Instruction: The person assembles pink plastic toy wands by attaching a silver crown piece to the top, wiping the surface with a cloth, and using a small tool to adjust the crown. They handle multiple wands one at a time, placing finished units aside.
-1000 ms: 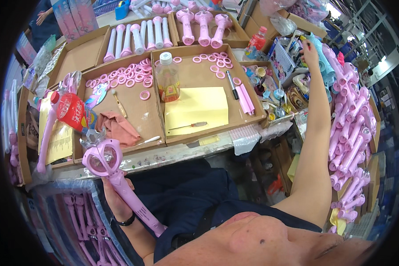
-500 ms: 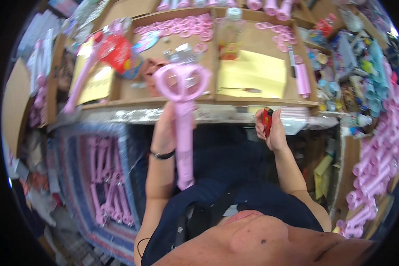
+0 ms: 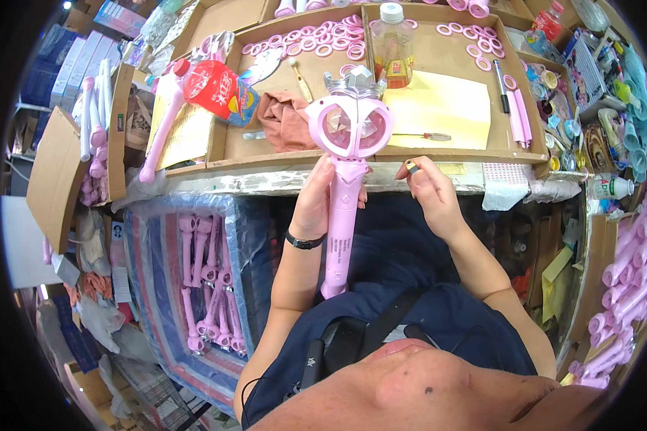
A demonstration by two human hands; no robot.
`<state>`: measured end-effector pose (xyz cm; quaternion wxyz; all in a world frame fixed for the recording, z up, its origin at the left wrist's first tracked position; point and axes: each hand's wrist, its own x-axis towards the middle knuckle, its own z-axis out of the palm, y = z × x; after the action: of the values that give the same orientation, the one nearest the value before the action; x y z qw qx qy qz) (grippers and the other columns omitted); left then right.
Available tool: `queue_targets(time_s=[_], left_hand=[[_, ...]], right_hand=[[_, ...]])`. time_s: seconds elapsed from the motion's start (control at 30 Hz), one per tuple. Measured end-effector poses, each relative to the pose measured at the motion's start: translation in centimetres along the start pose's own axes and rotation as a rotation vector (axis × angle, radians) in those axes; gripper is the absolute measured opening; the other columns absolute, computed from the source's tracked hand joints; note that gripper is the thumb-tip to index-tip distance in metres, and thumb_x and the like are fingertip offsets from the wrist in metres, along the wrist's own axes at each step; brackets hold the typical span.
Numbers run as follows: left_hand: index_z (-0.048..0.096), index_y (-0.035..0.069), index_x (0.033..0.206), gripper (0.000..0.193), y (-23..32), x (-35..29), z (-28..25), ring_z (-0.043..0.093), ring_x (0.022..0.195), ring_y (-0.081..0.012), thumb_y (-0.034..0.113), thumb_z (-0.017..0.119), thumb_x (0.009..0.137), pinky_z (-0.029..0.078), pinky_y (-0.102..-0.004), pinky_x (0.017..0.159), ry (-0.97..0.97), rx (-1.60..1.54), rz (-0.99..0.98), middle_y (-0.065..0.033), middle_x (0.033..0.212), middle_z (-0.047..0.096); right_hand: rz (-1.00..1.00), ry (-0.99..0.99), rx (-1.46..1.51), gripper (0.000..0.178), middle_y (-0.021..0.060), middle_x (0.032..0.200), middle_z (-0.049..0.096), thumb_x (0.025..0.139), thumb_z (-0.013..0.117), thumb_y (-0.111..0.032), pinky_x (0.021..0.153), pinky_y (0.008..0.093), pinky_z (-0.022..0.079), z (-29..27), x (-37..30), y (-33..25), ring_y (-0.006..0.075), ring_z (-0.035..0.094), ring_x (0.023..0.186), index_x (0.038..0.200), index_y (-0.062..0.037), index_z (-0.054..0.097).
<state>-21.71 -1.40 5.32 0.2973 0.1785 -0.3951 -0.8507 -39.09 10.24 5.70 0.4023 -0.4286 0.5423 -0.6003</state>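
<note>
- A pink wand [image 3: 345, 200] is gripped by the left hand [image 3: 313, 200], whose fingers are wrapped behind the upper handle [image 3: 341, 233], with fingertips showing on its other side.
- Alongside, well apart from the wand, the right hand [image 3: 437, 201] is held loosely curled; a small object [image 3: 411, 167] is pinched in it, mostly hidden, and its kind cannot be told.
- The wand is held before the dark-clothed torso, its head [image 3: 352, 128] seen against the cardboard trays; whether the clothing is touched by its lower end cannot be told.
- By its look, the wand is judged to be stiff, smooth plastic, fairly light but perhaps top-heavy, and a little slippery. The silvery crown [image 3: 356, 85] and clear windows are thought its most fragile parts, so a hold is best taken on the handle just below the head.
- On the tabletop [image 3: 255, 185], pink rings [image 3: 323, 34], a salmon cloth [image 3: 283, 121] and a small brush [image 3: 301, 80] are laid out in the left tray [image 3: 266, 161].
- In the right tray [image 3: 474, 155], a screwdriver [image 3: 431, 136] is placed on yellow paper [image 3: 456, 108], near a clear bottle [image 3: 394, 50].
- Farther out, more pink wands [image 3: 208, 251] are packed in a striped bag [image 3: 154, 302] at left; pink tubes [image 3: 631, 262] are heaped at right.
</note>
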Motion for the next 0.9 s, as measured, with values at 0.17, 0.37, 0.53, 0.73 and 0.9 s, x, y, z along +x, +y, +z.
queue_targets(time_s=[0.17, 0.37, 0.53, 0.73, 0.9], left_hand=[[0.043, 0.0, 0.122, 0.041, -0.4, 0.6, 0.9, 0.062, 0.07, -0.0198, 0.032, 0.043, 0.097, 0.052, -0.0304, 0.062, -0.013, 0.068, -0.037, -0.014, 0.101, 0.061], [0.042, 0.0, 0.125, 0.044, -1.0, 1.4, 1.3, 0.062, 0.067, -0.0222, 0.033, 0.043, 0.096, 0.052, -0.031, 0.058, -0.063, 0.016, -0.12, -0.0174, 0.101, 0.061], [0.047, -0.005, 0.118, 0.054, -1.9, 1.6, 1.6, 0.059, 0.059, -0.0244, 0.043, 0.036, 0.096, 0.049, -0.0315, 0.047, -0.143, -0.257, -0.293, -0.0241, 0.1, 0.059], [0.046, -0.002, 0.122, 0.05, -2.4, 1.4, 2.2, 0.062, 0.062, -0.0232, 0.04, 0.038, 0.096, 0.051, -0.03, 0.052, -0.201, -0.224, -0.313, -0.0227, 0.1, 0.061], [0.044, -0.002, 0.122, 0.048, -1.9, 1.0, 2.5, 0.062, 0.066, -0.0213, 0.038, 0.041, 0.095, 0.052, -0.0292, 0.056, -0.172, -0.104, -0.268, -0.0205, 0.101, 0.061]], right_hand=[[-0.114, 0.185, -0.286, 0.025, 0.0127, 0.082, 0.061, 0.083, 0.067, -0.022, 0.067, 0.0283, 0.047, -0.9, -0.4, -0.6, 0.0219, 0.06, 0.072, 0.092, 0.0002, 0.062], [-0.208, 0.335, -0.362, 0.022, 0.0115, 0.08, 0.061, 0.079, 0.068, -0.019, 0.064, 0.0289, 0.047, -2.4, -0.7, -1.2, 0.0229, 0.059, 0.068, 0.09, -0.0009, 0.062], [-0.267, 0.312, -0.241, 0.021, 0.0097, 0.078, 0.058, 0.083, 0.065, -0.017, 0.063, 0.0271, 0.044, -2.7, -1.2, -0.9, 0.0194, 0.055, 0.067, 0.093, 0.0008, 0.06], [-0.18, 0.247, -0.024, 0.025, 0.0041, 0.077, 0.053, 0.09, 0.059, -0.021, 0.063, 0.0232, 0.04, -3.0, -1.7, 0.0, 0.0105, 0.046, 0.068, 0.098, 0.0023, 0.058], [-0.128, 0.251, 0.033, 0.027, -0.0004, 0.078, 0.052, 0.092, 0.059, -0.023, 0.062, 0.0192, 0.037, -2.7, -2.0, 0.7, 0.0051, 0.043, 0.068, 0.103, 0.0009, 0.056]])
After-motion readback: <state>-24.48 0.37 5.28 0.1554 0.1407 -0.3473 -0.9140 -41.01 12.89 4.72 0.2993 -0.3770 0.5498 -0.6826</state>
